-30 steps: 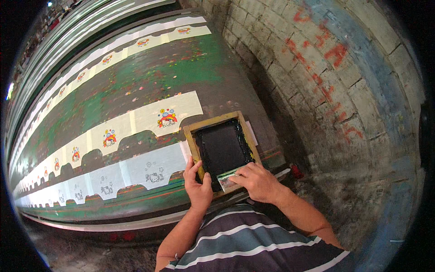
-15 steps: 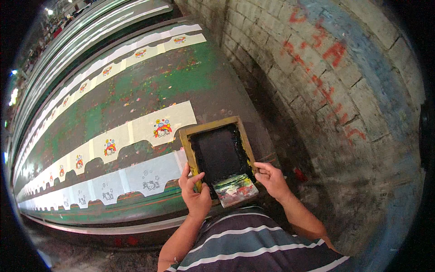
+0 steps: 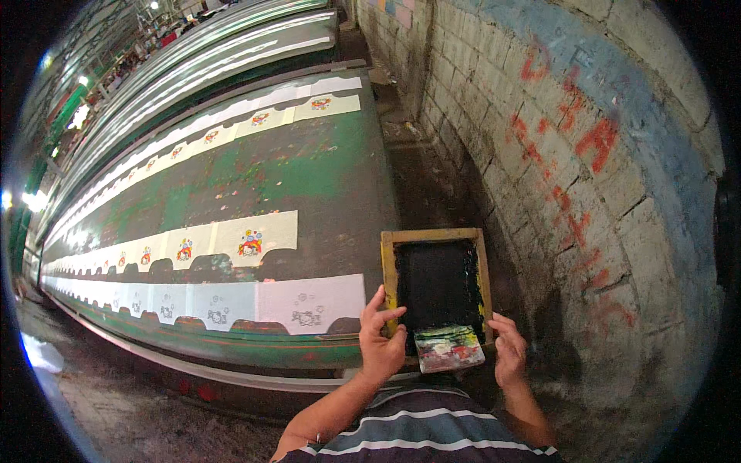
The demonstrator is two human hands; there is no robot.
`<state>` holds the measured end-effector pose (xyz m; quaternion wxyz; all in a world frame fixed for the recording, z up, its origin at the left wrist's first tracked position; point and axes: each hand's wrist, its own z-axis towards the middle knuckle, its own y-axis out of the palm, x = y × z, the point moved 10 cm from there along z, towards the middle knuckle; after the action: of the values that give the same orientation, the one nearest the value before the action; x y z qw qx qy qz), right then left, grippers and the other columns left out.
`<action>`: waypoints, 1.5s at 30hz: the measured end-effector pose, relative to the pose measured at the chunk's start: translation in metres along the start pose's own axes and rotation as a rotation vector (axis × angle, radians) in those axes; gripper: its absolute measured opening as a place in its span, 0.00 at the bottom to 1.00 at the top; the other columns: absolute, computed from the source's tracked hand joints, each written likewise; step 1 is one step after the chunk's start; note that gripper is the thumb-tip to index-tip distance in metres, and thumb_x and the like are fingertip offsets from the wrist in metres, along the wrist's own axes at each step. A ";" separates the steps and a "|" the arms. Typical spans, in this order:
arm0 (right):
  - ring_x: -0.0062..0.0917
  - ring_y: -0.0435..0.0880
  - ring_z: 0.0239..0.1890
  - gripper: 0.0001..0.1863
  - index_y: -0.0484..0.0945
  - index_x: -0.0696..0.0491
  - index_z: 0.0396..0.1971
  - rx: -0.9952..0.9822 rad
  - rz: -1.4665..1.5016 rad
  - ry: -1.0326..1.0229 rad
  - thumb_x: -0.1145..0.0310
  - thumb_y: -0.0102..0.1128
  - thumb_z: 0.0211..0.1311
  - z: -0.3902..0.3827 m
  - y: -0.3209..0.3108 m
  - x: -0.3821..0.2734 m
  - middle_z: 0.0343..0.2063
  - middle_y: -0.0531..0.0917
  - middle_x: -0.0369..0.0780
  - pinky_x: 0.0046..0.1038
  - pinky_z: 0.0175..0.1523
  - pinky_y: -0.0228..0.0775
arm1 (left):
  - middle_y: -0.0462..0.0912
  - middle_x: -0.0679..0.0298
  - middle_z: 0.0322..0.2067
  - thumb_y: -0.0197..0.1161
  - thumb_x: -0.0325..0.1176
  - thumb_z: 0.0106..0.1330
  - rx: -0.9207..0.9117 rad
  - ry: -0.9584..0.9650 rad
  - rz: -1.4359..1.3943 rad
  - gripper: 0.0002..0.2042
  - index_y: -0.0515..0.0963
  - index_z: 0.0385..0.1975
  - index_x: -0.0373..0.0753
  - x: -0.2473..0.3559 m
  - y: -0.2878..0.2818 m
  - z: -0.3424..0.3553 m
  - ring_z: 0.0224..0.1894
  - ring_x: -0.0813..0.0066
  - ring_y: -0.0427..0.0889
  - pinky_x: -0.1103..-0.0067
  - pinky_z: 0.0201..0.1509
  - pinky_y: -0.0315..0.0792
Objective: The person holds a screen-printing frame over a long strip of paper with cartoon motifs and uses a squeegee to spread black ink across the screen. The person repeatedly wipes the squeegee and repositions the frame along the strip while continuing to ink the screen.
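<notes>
My left hand [image 3: 381, 339] grips the left edge of a wooden screen printing frame [image 3: 432, 235] with a black, ink-smeared inside. My right hand [image 3: 509, 347] grips the frame's right edge low down, fingers curled at the wood. A paint-stained flat squeegee or block [image 3: 449, 352] lies across the frame's lower end between my hands. Left of the frame, pale cut pieces [image 3: 279, 293] with grey line drawings lie on the long green-stained table [image 3: 332, 170], beneath a row of cream pieces [image 3: 282, 231] with colourful printed motifs.
A block wall [image 3: 463, 100] with red paint marks runs along the right. More long tables [image 3: 231, 38] with pale strips stretch away behind. The dirty floor [image 3: 131, 393] shows at lower left; lights hang at upper left.
The frame has moved right from the table beside the pieces, uncovering a pale printed piece. My right hand let go of the squeegee for the frame's side. The view has shifted.
</notes>
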<state>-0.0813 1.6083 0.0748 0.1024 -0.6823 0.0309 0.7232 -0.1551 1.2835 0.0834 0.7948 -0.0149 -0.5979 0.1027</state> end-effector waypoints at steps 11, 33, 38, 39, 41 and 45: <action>0.40 0.77 0.76 0.23 0.87 0.58 0.64 -0.247 0.003 0.019 0.63 0.68 0.73 0.054 -0.108 -0.021 0.75 0.77 0.50 0.42 0.78 0.68 | 0.71 0.42 0.81 0.68 0.13 0.60 0.164 -0.212 -0.152 0.21 0.89 0.54 0.33 0.013 0.091 -0.027 0.84 0.49 0.70 0.61 0.86 0.65; 0.39 0.71 0.81 0.26 0.81 0.61 0.69 -0.886 0.064 -0.022 0.70 0.68 0.75 0.353 0.037 -0.031 0.79 0.68 0.49 0.43 0.85 0.61 | 0.67 0.43 0.83 0.65 0.10 0.66 0.788 -0.222 -0.213 0.25 0.81 0.65 0.29 -0.027 0.070 0.109 0.82 0.55 0.74 0.63 0.85 0.68; 0.38 0.74 0.79 0.27 0.81 0.62 0.68 -0.796 0.126 0.022 0.72 0.64 0.71 0.424 0.032 -0.023 0.78 0.73 0.50 0.40 0.84 0.62 | 0.69 0.47 0.83 0.67 0.07 0.60 0.711 -0.310 -0.395 0.38 0.74 0.75 0.31 -0.048 0.087 0.193 0.78 0.56 0.78 0.64 0.82 0.74; 0.39 0.75 0.79 0.27 0.82 0.62 0.69 -0.793 0.129 -0.003 0.70 0.66 0.72 0.441 0.034 -0.022 0.78 0.73 0.50 0.41 0.84 0.63 | 0.69 0.47 0.83 0.67 0.07 0.60 0.685 -0.267 -0.381 0.40 0.73 0.77 0.31 -0.046 0.088 0.210 0.76 0.57 0.79 0.65 0.80 0.75; 0.39 0.76 0.78 0.28 0.82 0.61 0.69 -0.803 0.174 -0.026 0.66 0.70 0.74 0.479 0.038 -0.020 0.78 0.74 0.51 0.42 0.83 0.66 | 0.68 0.47 0.84 0.66 0.07 0.60 0.676 -0.313 -0.396 0.43 0.69 0.81 0.33 -0.058 0.099 0.238 0.73 0.59 0.82 0.66 0.76 0.79; 0.40 0.76 0.78 0.29 0.81 0.62 0.69 -0.821 0.164 -0.111 0.63 0.72 0.74 0.572 0.048 -0.019 0.77 0.75 0.51 0.42 0.83 0.66 | 0.67 0.48 0.84 0.66 0.08 0.60 0.761 -0.272 -0.433 0.49 0.59 0.87 0.35 -0.079 0.129 0.310 0.70 0.62 0.84 0.69 0.72 0.81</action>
<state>-0.6500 1.6653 0.1272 -0.2344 -0.6216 -0.2114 0.7170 -0.4899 1.3645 0.0776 0.6612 0.4174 -0.6057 0.1475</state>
